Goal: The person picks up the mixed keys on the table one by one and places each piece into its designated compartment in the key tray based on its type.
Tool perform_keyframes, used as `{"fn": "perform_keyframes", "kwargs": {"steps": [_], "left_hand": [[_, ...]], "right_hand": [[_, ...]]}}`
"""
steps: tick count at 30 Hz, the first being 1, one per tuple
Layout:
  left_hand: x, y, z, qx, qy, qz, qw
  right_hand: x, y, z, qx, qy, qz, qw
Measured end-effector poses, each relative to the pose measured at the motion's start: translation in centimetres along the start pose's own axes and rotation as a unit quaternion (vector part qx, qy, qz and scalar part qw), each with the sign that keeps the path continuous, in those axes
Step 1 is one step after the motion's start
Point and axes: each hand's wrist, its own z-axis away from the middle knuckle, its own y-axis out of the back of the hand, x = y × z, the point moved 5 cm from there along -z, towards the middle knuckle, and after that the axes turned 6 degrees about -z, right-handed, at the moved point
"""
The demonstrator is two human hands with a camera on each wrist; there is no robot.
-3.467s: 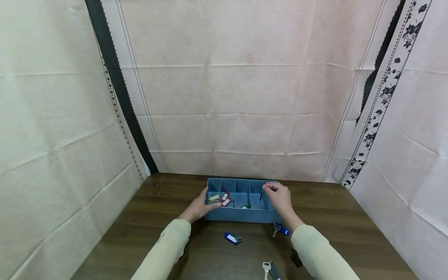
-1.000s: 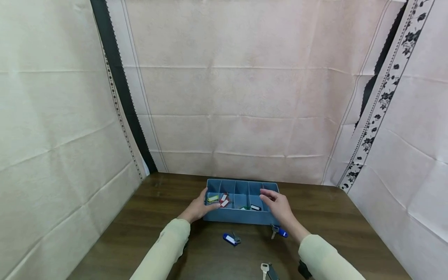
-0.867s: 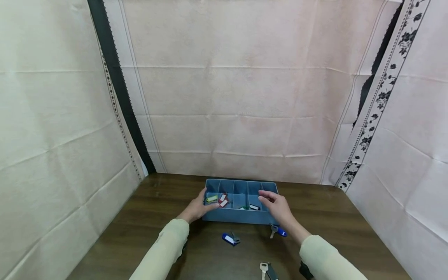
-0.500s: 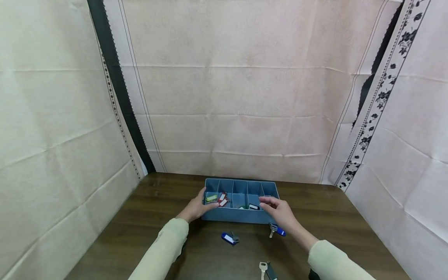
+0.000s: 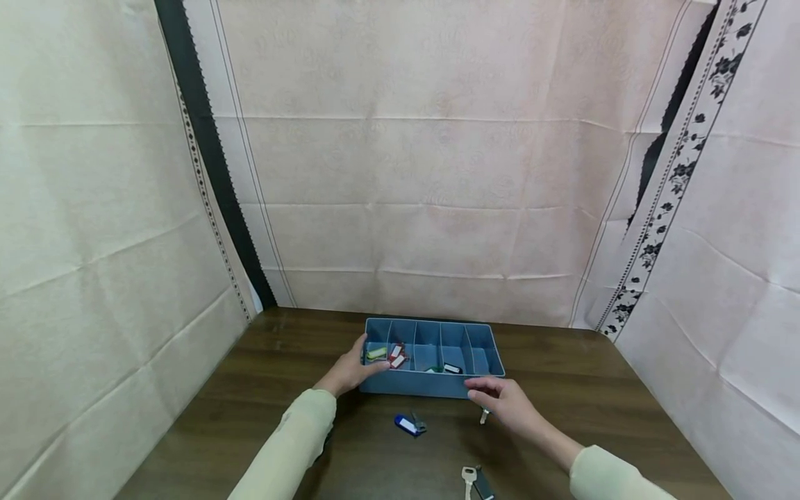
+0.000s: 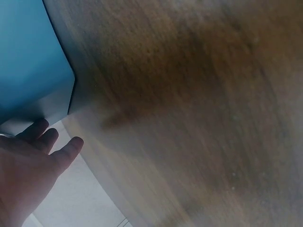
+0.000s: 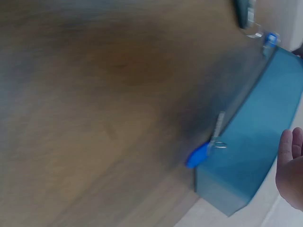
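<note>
A blue divided tray (image 5: 415, 384) sits on the dark wooden table (image 5: 281, 389). It holds a yellow-tagged key (image 5: 377, 353), red-tagged keys (image 5: 396, 356), a green tag (image 5: 434, 370) and a black-tagged key (image 5: 453, 369). My left hand (image 5: 359, 364) rests against the tray's left front corner (image 6: 57, 104), its fingers (image 6: 49, 139) fairly straight. In front of the tray's right end hovers my right hand (image 5: 480, 390), empty with fingers relaxed. It is just above a blue-tagged key (image 7: 203, 150), whose metal tip (image 5: 483, 417) pokes out beneath it.
Another blue-tagged key (image 5: 409, 424) lies on the table in front of the tray. A key with a dark tag (image 5: 475, 480) lies near the front edge. Pale cloth walls (image 5: 425, 208) close in the table at the back and both sides.
My right hand has left the black-tagged key in the tray, drawn back over the front wall and come down above the blue-tagged key. The left hand has stayed put.
</note>
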Motion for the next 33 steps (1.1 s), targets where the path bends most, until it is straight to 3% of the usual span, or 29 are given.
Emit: {"fn": "perform_keyframes", "kwargs": {"steps": [14, 21, 33], "left_hand": [[0.2, 0.1, 0.2, -0.002, 0.01, 0.007, 0.9999], [0.2, -0.1, 0.1, -0.003, 0.007, 0.004, 1.0], [0.0, -0.2, -0.1, 0.003, 0.006, -0.001, 1.0]], "right_hand": [[2.8, -0.3, 2.8, -0.111, -0.008, 0.015, 0.9937], [3.8, -0.3, 4.1, -0.132, -0.011, 0.015, 0.9911], [4.3, -0.9, 5.4, -0.155, 0.018, 0.005, 0.9878]]}}
